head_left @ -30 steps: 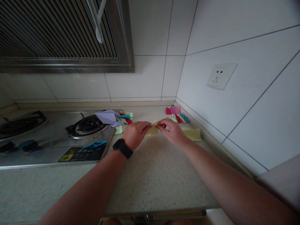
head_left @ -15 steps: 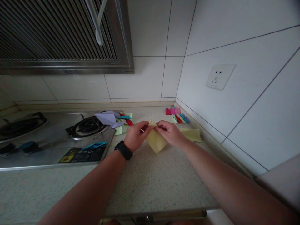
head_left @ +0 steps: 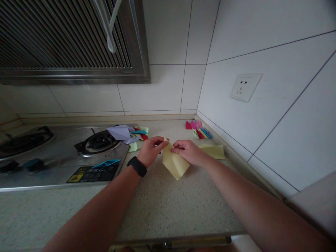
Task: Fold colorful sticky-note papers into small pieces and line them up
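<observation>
A piece of pale yellow paper (head_left: 175, 163), partly folded and coming to a point at its near end, is held between my two hands over the counter. My left hand (head_left: 151, 150), with a black watch on the wrist, pinches its upper left tip. On the upper right edge, my right hand (head_left: 187, 150) grips the paper with thumb and fingers. Another yellow paper (head_left: 215, 151) lies flat on the counter behind my right wrist. Some of the held sheet's right side is hidden by my right fingers.
Folded colored papers (head_left: 200, 129) sit in the back corner. A lilac paper plane (head_left: 121, 133) and other folded papers overlap the right edge of the gas stove (head_left: 60, 154). A blue folded paper (head_left: 107, 163) rests on the stove. The range hood (head_left: 143, 75) hangs above.
The yellow paper has tilted, and its near point has dropped slightly toward me. My right hand has shifted a little down along its edge; my left hand remains at the tip.
</observation>
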`<state>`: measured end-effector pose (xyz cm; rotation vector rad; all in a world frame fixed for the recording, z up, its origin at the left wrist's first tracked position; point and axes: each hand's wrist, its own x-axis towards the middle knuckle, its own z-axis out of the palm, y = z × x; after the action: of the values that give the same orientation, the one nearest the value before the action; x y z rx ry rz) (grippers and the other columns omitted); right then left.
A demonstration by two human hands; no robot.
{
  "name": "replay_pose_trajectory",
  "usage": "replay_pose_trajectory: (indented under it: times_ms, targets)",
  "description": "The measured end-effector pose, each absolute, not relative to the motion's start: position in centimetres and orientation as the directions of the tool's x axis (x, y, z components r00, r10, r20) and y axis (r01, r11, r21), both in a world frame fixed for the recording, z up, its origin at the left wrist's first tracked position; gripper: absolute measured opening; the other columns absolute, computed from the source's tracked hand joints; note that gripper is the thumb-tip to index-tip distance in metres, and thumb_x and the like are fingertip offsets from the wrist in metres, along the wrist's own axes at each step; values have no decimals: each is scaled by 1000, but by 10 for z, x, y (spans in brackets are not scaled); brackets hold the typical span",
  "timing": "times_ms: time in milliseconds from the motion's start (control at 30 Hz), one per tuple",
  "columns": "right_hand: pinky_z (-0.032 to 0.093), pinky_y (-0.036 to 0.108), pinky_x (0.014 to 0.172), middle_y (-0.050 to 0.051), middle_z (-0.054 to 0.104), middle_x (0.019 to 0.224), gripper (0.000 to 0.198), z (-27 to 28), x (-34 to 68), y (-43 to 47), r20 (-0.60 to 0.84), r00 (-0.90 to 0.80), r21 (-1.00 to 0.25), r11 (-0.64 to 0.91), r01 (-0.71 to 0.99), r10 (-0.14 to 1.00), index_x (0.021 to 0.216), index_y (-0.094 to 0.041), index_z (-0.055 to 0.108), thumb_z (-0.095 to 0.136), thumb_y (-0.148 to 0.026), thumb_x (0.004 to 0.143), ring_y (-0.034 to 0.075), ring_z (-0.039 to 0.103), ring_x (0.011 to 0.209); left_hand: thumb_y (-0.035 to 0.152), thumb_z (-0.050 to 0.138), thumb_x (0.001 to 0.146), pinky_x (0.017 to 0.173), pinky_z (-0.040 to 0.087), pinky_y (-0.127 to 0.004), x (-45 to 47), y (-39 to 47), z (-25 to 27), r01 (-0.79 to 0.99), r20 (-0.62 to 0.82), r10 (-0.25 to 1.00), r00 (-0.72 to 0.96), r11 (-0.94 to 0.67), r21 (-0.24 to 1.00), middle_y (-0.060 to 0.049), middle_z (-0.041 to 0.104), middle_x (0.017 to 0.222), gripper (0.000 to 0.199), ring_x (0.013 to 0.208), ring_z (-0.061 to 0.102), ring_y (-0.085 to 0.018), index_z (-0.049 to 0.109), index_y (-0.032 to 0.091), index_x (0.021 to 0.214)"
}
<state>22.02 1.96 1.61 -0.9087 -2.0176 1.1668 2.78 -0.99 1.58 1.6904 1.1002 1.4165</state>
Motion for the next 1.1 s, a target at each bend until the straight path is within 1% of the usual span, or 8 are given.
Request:
replay_pose_trajectory:
  times_ms: [100, 167, 267, 367, 600, 800, 1000, 1100]
  targets:
    - [38, 23, 52, 2, 66, 74, 19, 12, 221, 22, 137, -575, -895, 349, 277, 807, 84, -19, 66, 62, -38, 80, 13, 56, 60, 46, 65, 77, 46, 38, -20, 24, -5, 11, 191, 374, 926, 41, -375, 907, -3, 61, 66, 32, 55, 50, -11, 69, 15, 79]
    - [37, 23, 51, 2, 66, 73, 20, 9, 222, 25, 122, -579, -892, 345, 292, 806, 82, -19, 65, 63, -39, 79, 12, 56, 59, 47, 65, 77, 45, 36, -20, 22, -1, 9, 147, 364, 931, 5, -361, 921, -1, 57, 62, 33, 53, 49, -10, 67, 15, 74]
    - [37, 22, 51, 1, 64, 68, 24, 6, 225, 29, 136, -571, -870, 373, 321, 810, 75, -17, 62, 64, -41, 78, 12, 54, 57, 48, 67, 75, 44, 37, -20, 17, 4, 7, 23, 342, 937, -76, -341, 940, 0, 54, 63, 34, 52, 48, -9, 63, 15, 73]
    - [36, 22, 48, 1, 61, 65, 26, 7, 227, 32, 159, -532, -863, 379, 334, 832, 77, -17, 62, 61, -43, 80, 11, 52, 53, 50, 67, 73, 45, 39, -19, 11, 8, 6, -78, 300, 942, -150, -314, 946, -1, 56, 69, 35, 56, 51, -10, 62, 15, 76]
    - [29, 20, 37, -4, 49, 53, 29, 16, 233, 36, 354, -317, -833, 451, 321, 880, 81, -18, 62, 56, -47, 82, 8, 42, 39, 53, 65, 73, 44, 37, -17, 3, 14, 1, -45, 240, 955, -176, -252, 967, -1, 55, 70, 39, 57, 51, -9, 60, 14, 77]
    - [33, 20, 37, -3, 53, 50, 31, 19, 234, 37, 388, -225, -870, 436, 230, 894, 85, -19, 61, 55, -49, 82, 11, 49, 41, 55, 58, 77, 47, 42, -19, 6, 10, 3, -105, 202, 975, -96, -211, 972, -6, 64, 86, 47, 64, 57, -12, 63, 17, 103]
    - [37, 20, 37, -3, 57, 63, 30, 21, 228, 36, 246, -200, -968, 227, -110, 949, 94, -21, 55, 61, -45, 77, 10, 54, 44, 52, 59, 79, 47, 41, -19, 8, 7, 3, -39, 182, 983, -19, -182, 982, -7, 65, 84, 42, 62, 57, -12, 64, 16, 101]
    - [37, 20, 37, -4, 55, 66, 28, 17, 226, 37, 167, -280, -981, 131, -141, 945, 94, -22, 54, 60, -43, 77, 10, 53, 45, 53, 59, 79, 47, 41, -18, 11, 3, 4, -57, 222, 974, 51, -219, 974, -6, 64, 83, 40, 63, 57, -12, 63, 17, 96]
